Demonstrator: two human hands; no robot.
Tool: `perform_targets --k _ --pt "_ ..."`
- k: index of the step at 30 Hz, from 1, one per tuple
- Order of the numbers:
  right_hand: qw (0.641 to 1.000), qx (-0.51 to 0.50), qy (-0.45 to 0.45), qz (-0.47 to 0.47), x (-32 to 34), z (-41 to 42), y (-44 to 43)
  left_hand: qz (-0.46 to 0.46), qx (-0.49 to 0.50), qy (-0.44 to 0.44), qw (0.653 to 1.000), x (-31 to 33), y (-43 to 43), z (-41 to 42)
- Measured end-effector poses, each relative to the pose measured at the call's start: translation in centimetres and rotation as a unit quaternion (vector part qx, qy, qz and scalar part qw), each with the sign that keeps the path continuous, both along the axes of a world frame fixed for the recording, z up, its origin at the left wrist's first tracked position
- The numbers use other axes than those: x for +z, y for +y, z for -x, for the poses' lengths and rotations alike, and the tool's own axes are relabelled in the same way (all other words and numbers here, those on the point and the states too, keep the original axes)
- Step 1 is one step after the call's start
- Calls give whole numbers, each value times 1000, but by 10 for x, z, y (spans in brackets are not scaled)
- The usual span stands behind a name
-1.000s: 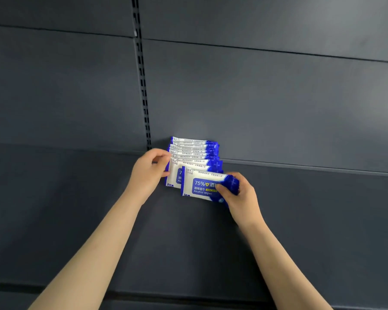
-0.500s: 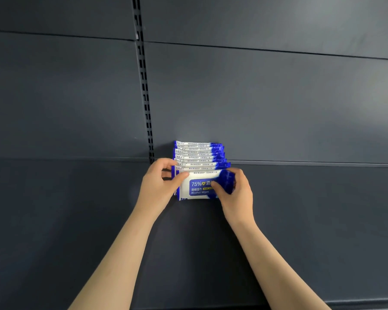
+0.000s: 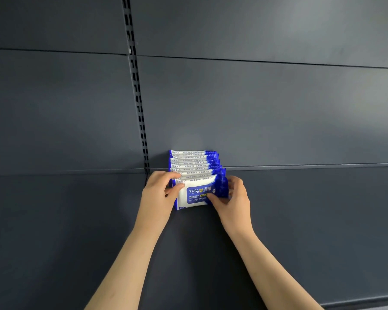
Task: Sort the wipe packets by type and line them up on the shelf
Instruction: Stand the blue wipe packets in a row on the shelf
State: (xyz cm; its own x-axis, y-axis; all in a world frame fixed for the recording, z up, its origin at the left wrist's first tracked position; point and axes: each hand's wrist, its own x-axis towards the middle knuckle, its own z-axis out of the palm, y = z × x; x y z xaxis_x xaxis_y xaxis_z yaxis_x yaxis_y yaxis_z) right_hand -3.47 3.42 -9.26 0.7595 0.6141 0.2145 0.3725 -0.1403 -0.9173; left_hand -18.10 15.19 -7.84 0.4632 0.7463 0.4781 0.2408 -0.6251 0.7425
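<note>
The packet (image 3: 196,193), held forward and to the right of the row (image 3: 194,163) a second ago, is now stood upright against the row's front, at the back of the shelf (image 3: 300,220) near the upright (image 3: 139,108). Its left end is gripped between the thumb and curled fingers of the left hand (image 3: 159,193), and its right end is pinched by the right hand (image 3: 233,198). It is judged all but placed, with only squaring and release left.

We see alcohol wipe packets (image 3: 194,163), blue-and-white, standing upright in tight row, one behind another, at back of dark shelf (image 3: 300,220). Front packet (image 3: 195,194) faces us, "75%" label readable, touching packet behind.
</note>
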Motion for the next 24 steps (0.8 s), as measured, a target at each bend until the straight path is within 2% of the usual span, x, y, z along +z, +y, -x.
perform_targets --k 5,12,17,19,24 --pt "1000 3 -4 15 2 1 -1 -12 -21 36 999 1 4 4" --pt "999 -6 -22 30 0 0 -3 -46 2 74 996 -1 5 4" --pt "998 20 -11 52 12 -8 -21 52 -26 1 998 14 6 10" --pt "997 21 -42 69 25 -18 -41 10 -18 8 1000 24 4 10" --pt "980 12 -148 132 67 -57 -127 -123 -11 108 986 55 -38 -31"
